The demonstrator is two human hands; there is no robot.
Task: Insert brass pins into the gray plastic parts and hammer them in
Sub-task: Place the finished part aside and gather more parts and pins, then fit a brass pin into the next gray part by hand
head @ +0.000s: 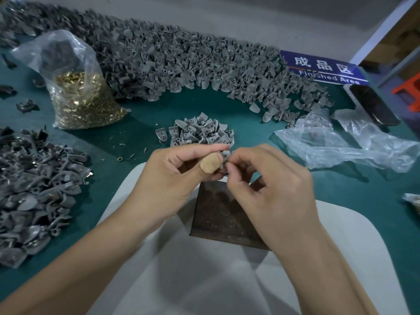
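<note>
the left hand pinches 1 gray plastic part, the right hand pinches at it, pin hidden; a tilted pin could slip and drop.

Both hands pinch a gray plastic part above a dark block.

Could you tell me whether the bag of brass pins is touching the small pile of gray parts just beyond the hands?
Apart. The head view shows bare green mat between the bag of brass pins and the small pile of gray parts.

Blue sign, dark phone, crumpled clear plastic on green table
</note>
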